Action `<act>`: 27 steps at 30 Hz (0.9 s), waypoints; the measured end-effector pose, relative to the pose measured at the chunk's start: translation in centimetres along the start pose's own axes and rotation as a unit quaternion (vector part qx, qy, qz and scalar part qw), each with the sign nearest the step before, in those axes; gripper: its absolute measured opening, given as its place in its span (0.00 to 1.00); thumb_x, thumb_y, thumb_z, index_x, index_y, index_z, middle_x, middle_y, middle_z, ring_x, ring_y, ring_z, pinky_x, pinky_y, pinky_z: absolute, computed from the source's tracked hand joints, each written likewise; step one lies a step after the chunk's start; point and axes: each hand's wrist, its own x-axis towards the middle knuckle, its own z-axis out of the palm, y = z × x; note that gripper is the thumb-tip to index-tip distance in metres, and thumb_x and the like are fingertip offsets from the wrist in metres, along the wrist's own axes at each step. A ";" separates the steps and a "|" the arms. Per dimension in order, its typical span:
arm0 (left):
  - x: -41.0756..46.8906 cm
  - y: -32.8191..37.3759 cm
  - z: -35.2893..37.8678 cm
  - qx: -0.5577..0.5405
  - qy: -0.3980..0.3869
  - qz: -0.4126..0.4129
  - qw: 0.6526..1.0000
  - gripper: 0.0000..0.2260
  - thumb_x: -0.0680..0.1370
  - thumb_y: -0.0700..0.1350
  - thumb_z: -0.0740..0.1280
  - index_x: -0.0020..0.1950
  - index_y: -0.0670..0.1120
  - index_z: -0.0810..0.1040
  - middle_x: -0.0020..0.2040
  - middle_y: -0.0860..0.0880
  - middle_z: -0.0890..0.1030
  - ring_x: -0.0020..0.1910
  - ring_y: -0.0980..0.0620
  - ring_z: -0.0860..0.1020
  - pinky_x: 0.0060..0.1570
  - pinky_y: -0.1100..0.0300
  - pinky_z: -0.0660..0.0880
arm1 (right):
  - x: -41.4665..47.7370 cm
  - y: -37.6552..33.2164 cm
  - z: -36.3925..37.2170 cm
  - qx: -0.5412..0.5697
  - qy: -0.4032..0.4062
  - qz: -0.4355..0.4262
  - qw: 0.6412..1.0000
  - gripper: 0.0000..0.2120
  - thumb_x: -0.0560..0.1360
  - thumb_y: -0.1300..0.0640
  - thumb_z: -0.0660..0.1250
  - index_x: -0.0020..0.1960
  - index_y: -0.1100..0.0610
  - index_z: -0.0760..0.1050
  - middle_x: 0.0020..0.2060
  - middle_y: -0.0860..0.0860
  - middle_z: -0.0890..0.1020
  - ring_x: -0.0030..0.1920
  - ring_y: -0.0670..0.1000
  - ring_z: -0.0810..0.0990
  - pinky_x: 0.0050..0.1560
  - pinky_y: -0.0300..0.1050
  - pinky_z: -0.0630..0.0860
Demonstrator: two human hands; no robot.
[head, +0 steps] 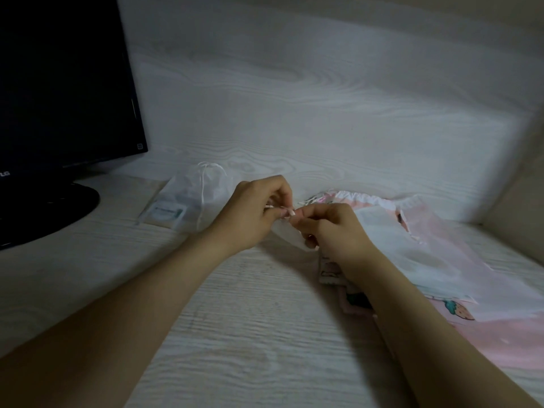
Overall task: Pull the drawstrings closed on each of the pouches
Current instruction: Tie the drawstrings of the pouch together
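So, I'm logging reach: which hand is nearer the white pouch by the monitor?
Left. The left hand is just right of that pouch, close to its edge; the right hand is farther right, beyond the left one.

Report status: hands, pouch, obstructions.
Left hand and right hand both pinching small white pouch at its top. Sheer pouch near monitor already cinched. Pouch pile under right wrist, not blocking.

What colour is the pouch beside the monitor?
The pouch is sheer white; head view.

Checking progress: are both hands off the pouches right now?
No, the left hand and right hand both pinch the top of the small white pouch held between them.
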 end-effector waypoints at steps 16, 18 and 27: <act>-0.3 -0.3 0.4 -0.022 -0.006 -0.037 0.999 0.02 0.76 0.43 0.79 0.48 0.48 0.89 0.44 0.57 0.88 0.48 0.61 0.85 0.58 0.62 0.81 | -0.1 0.0 0.1 0.109 0.002 0.085 0.990 0.08 0.81 0.63 0.68 0.44 0.61 0.83 0.35 0.51 0.77 0.35 0.47 0.73 0.32 0.41 0.70; -0.1 -0.2 0.3 -0.016 -0.010 -0.041 0.999 0.01 0.77 0.43 0.77 0.46 0.48 0.87 0.47 0.56 0.87 0.51 0.61 0.84 0.58 0.62 0.80 | 0.0 0.0 0.2 0.109 0.007 0.082 0.991 0.08 0.81 0.63 0.68 0.44 0.60 0.83 0.34 0.51 0.77 0.35 0.47 0.73 0.33 0.42 0.71; 1.6 0.6 -0.6 -0.373 0.111 -0.256 0.885 0.24 0.83 0.42 0.58 0.29 0.46 0.81 0.42 0.41 0.86 0.47 0.43 0.86 0.56 0.48 0.81 | 0.4 0.5 0.1 0.057 0.065 0.064 0.994 0.07 0.80 0.60 0.71 0.46 0.61 0.86 0.33 0.49 0.80 0.35 0.46 0.76 0.36 0.43 0.76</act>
